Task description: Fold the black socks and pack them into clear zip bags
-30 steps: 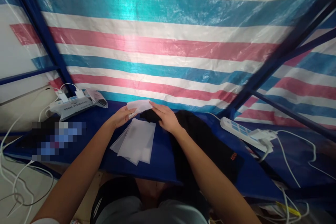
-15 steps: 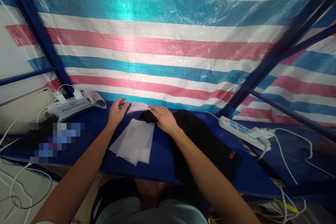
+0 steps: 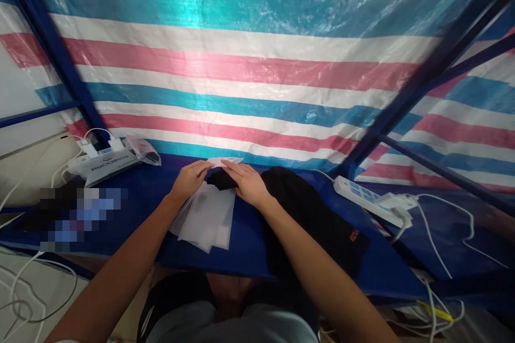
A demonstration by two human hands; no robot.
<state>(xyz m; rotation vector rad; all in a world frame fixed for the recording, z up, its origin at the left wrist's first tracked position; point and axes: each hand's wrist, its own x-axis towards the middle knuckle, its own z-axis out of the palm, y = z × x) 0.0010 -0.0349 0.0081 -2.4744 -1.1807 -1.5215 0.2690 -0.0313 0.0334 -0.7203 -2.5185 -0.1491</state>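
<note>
Near the back edge of the blue tabletop (image 3: 251,241), a folded piece of white paper (image 3: 217,162) spans my two hands. My left hand (image 3: 190,179) pinches its left end with bent fingers. On the other side, the fingers of my right hand (image 3: 250,185) press together on the paper. Part of a black cloth (image 3: 222,179) shows between the hands, just below the paper. Several whitish translucent sheets (image 3: 207,220) lie loosely fanned in front of my left hand. Under my right forearm spreads a black garment (image 3: 317,220) with small orange lettering.
At left, a grey ROCKBROS package (image 3: 115,165) lies by a power strip with white plugs (image 3: 86,147). A second white power strip (image 3: 368,199) sits at right with trailing cables. Blue metal posts (image 3: 68,64) frame a striped plastic sheet (image 3: 225,75) behind the table.
My left hand has moved right and taken hold of the paper's left end. The paper has shifted slightly right and looks narrower. My right hand stays on it.
</note>
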